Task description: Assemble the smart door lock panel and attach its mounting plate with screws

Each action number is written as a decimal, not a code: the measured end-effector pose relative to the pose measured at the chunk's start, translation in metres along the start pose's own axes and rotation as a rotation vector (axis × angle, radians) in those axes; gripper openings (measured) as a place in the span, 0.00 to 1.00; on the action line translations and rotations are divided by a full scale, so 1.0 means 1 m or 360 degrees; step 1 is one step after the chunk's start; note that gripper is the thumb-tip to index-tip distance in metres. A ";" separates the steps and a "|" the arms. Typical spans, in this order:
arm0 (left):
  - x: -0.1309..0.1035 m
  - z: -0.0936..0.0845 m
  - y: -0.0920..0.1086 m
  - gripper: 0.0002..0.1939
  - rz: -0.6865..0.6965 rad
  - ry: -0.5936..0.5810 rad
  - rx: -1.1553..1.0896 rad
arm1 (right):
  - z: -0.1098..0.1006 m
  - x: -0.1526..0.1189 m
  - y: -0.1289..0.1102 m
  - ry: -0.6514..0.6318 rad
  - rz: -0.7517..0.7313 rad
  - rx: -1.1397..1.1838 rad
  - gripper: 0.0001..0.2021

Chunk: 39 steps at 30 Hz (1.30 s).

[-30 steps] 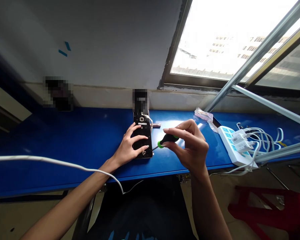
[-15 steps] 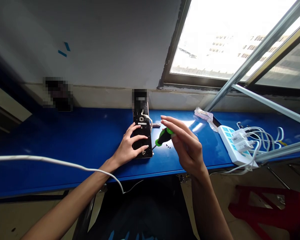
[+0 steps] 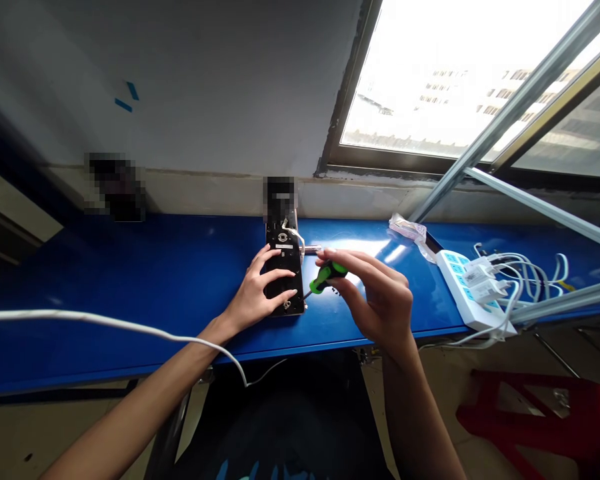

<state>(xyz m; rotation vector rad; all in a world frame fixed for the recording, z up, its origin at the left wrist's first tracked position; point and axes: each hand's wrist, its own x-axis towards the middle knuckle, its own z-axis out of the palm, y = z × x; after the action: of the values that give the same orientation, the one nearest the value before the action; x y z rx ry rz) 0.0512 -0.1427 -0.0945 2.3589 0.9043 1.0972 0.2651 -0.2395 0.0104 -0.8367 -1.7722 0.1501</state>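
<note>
A long black device panel point(image 3: 291, 267) lies on the blue table, its far end blurred out. Across its near half my left hand point(image 3: 260, 287) rests with fingers spread. My right hand point(image 3: 383, 297) grips the green and black handle of a screwdriver point(image 3: 325, 273) between thumb and fingers. The screwdriver leans, its tip at the panel's near right edge. A white cable point(image 3: 301, 241) runs along the panel's right side, and a metal cylinder point(image 3: 311, 250) lies beside it. Several small dark screws point(image 3: 336, 291) sit under my right hand, partly covered.
To the right, a white power strip point(image 3: 463, 287) holds chargers and tangled cables. A crumpled plastic bag point(image 3: 409, 229) lies near the wall. One white cable point(image 3: 110, 323) hangs across my left forearm. Metal bars point(image 3: 500, 123) cross the window, and a red stool point(image 3: 535, 420) stands below.
My right fingers and thumb have shifted around the screwdriver's handle, and the handle has turned. The screwdriver's tip stays by the panel's edge. My left hand is still.
</note>
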 end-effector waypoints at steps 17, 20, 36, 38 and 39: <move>-0.001 0.001 -0.002 0.15 0.0004 0.0007 -0.0013 | 0.010 0.009 -0.011 -0.0146 -0.0110 0.0064 0.20; -0.002 0.001 -0.003 0.16 0.0004 -0.0001 0.0020 | 0.017 0.009 -0.006 -0.0123 -0.0062 0.0012 0.21; 0.092 0.020 0.062 0.15 0.0568 -0.1206 0.0663 | -0.046 -0.048 0.042 0.0483 0.0499 -0.0357 0.29; 0.094 0.032 0.063 0.17 0.0617 -0.1285 0.0739 | -0.044 -0.053 0.045 0.0492 0.0496 -0.0336 0.29; 0.094 0.037 0.062 0.17 0.0639 -0.1298 0.0742 | -0.042 -0.054 0.047 0.0503 0.0491 -0.0322 0.29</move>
<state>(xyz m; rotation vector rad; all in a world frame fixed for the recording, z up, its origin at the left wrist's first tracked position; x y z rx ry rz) 0.1503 -0.1247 -0.0313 3.0521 0.4057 -0.0679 0.3306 -0.2500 -0.0390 -1.2089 -1.3706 0.0367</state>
